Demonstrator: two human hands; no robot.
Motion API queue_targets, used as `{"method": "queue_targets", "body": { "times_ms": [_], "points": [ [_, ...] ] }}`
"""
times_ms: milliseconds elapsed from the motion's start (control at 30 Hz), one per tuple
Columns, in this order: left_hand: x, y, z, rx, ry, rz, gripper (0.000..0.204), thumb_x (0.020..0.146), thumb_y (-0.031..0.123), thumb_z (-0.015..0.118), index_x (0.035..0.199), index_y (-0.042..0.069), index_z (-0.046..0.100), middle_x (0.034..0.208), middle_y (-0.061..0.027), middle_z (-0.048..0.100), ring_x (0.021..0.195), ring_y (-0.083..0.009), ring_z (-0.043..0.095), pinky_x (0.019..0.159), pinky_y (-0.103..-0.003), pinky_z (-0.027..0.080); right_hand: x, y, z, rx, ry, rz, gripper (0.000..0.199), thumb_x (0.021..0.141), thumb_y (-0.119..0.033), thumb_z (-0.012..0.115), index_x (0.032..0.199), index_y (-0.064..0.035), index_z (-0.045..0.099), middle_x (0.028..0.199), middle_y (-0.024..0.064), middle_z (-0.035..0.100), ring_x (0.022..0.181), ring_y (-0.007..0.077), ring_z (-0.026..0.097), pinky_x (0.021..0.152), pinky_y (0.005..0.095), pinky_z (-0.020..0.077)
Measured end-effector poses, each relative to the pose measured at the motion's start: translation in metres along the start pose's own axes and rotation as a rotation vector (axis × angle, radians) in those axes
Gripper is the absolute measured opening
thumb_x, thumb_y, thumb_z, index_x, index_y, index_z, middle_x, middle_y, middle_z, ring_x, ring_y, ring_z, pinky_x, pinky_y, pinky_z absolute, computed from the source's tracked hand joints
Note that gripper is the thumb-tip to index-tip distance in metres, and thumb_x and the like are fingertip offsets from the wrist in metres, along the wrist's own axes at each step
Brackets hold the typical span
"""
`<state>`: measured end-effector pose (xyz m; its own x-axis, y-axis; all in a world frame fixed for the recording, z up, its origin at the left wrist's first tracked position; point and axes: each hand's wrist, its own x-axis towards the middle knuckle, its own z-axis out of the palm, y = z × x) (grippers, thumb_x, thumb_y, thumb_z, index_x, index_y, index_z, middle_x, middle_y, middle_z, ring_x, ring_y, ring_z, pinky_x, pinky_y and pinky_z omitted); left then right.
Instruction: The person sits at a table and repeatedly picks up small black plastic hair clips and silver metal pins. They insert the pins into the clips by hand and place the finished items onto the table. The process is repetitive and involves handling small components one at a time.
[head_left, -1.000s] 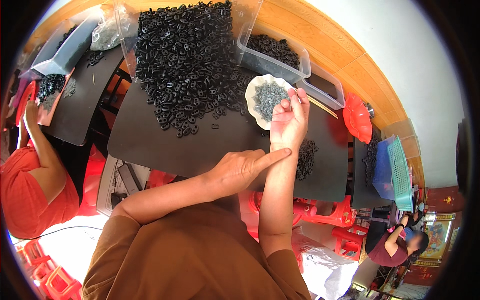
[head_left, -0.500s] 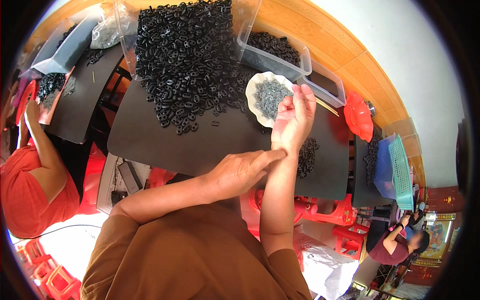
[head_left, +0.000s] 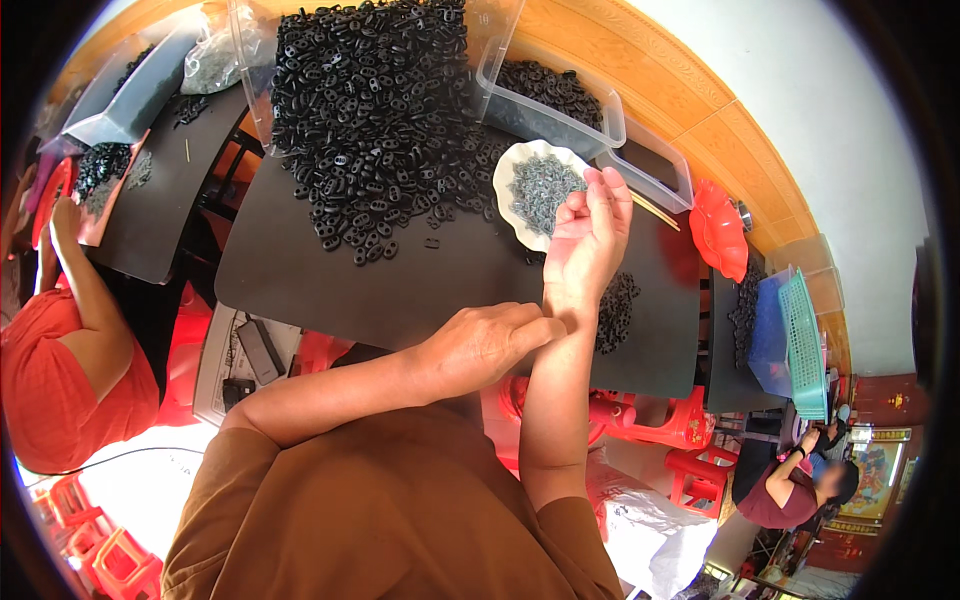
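Observation:
My right hand (head_left: 588,238) is raised upright at the near rim of a white scalloped dish (head_left: 520,165) that holds small grey metal bits. Its fingers are curled together against the thumb, and I see nothing between them. My left hand (head_left: 482,345) lies against my right wrist with its fingers bent in, and it holds nothing. A big heap of black plastic pieces (head_left: 375,110) covers the far part of the black table mat (head_left: 300,270), left of the dish. A smaller bunch of black pieces (head_left: 618,312) lies just right of my right forearm.
Clear plastic bins (head_left: 560,100) with black pieces stand behind the dish, beside a red dish (head_left: 718,230) and a teal basket (head_left: 805,345) on the right. A person in red (head_left: 60,370) works at the left table. Another person (head_left: 790,490) sits at lower right. Red stools stand below.
My right hand has lifted slightly toward the dish. My left forefinger, stretched out along the right wrist before, is now curled in against it.

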<state>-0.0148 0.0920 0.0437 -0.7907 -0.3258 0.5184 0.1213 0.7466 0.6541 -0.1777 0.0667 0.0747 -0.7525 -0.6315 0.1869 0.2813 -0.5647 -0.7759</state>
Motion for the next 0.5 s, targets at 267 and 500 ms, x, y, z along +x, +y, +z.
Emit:
{"method": "queue_targets", "body": {
  "times_ms": [267,500],
  "points": [
    [0.006,0.0,0.002,-0.033,0.194,0.078,0.064,0.087,-0.001,0.065,0.145,0.014,0.043,0.085,-0.0068,0.062,0.074,-0.0281,0.066,0.061,-0.039,0.055,-0.001,0.002,-0.004,0.058,-0.147,0.039,0.024,0.097,-0.008,0.062,0.121,-0.0075,0.058,0.11,0.008,0.065,0.075,0.0096,0.056,0.066,0.0237,0.0458],
    [-0.006,-0.006,0.004,0.018,0.013,0.046,0.064,0.087,-0.001,0.065,0.145,0.014,0.043,0.086,-0.0073,0.062,0.073,-0.029,0.066,0.061,-0.04,0.055,0.001,0.004,-0.01,0.13,-0.201,0.101,0.023,0.099,-0.01,0.06,0.122,-0.0094,0.059,0.111,0.0082,0.065,0.074,0.0093,0.055,0.064,0.024,0.0441]
  ]
}}
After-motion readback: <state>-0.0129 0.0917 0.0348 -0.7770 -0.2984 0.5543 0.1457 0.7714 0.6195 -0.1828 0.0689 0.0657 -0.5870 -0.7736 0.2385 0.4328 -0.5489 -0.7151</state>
